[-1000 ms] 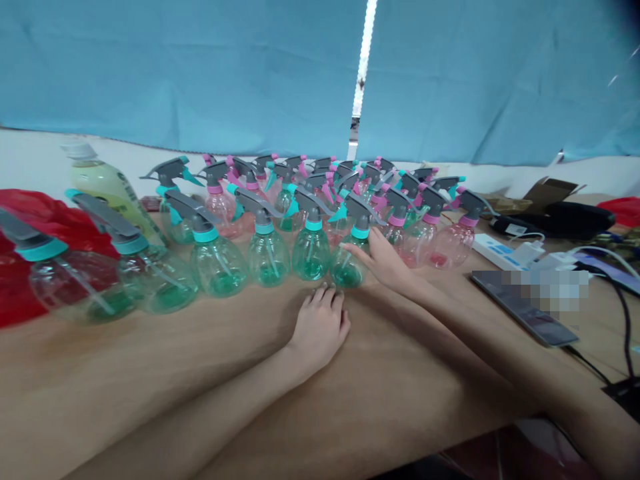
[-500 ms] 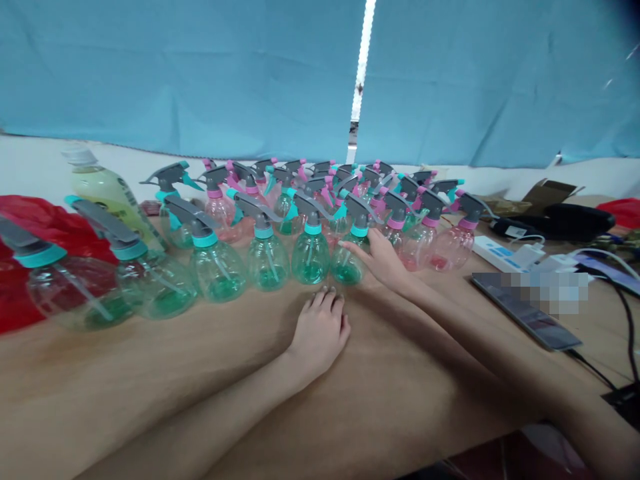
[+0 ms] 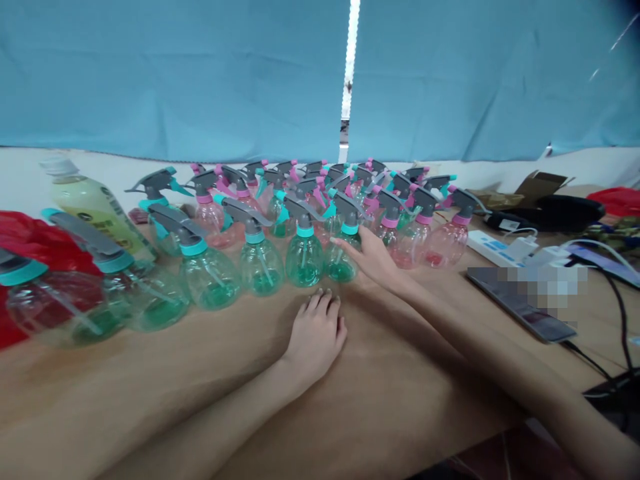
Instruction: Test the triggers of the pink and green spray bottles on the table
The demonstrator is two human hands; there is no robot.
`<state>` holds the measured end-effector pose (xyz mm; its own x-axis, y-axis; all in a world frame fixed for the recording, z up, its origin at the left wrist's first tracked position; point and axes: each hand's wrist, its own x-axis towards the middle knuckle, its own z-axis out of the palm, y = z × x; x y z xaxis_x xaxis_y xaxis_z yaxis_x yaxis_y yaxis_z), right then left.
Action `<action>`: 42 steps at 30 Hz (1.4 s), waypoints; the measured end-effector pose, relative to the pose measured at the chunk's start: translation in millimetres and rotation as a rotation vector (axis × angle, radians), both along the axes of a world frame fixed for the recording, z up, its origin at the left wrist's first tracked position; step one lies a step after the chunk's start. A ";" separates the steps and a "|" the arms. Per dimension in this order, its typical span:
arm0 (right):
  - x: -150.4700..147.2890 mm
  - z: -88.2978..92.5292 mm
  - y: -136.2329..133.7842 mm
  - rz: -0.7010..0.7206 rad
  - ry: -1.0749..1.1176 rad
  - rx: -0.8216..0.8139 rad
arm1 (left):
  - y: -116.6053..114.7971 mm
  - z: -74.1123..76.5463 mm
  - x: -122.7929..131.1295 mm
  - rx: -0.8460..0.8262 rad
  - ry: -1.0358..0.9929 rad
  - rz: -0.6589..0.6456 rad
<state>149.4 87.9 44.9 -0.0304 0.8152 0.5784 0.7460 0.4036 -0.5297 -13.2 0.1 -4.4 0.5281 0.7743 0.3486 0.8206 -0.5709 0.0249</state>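
Head view: the right hand (image 3: 376, 259) is at the right side of a rounded, clear green plastic spray bottle (image 3: 343, 267) in the near row; its fingers are partly hidden, so whether they clamp cannot be told. The left hand (image 3: 316, 333) lies palm-down, fingers loosely apart, on the brown wooden tabletop (image 3: 400, 413), which stretches to its near edge.

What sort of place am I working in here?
Likely an indoor work table, perhaps a makeshift workroom: many spray bottles stand in rows on the wood-toned table, a power strip lies at the right, and a blue sheet hangs behind.
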 end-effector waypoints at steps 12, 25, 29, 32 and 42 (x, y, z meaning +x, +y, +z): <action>11.7 2.0 -29.9 0.046 -0.006 -0.060 | -0.9 1.3 0.0 -0.012 -0.001 0.000; 72.5 1.0 -54.8 -0.052 0.132 -0.042 | -0.7 3.7 -0.9 -0.016 0.006 0.002; 77.5 -1.9 -45.9 -0.099 0.135 -0.005 | -0.8 4.9 -1.1 -0.015 0.008 0.002; 78.3 -4.2 -41.5 -0.134 0.140 0.025 | -0.3 5.3 -1.5 -0.014 0.006 -0.002; 86.2 -9.8 -21.5 -0.188 0.102 0.102 | -0.3 5.0 -1.8 -0.017 -0.009 -0.014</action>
<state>235.6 66.4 35.1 0.1792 0.7383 0.6502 0.7576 0.3181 -0.5699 -15.0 -0.2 0.6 0.5360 0.7728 0.3399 0.8122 -0.5819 0.0423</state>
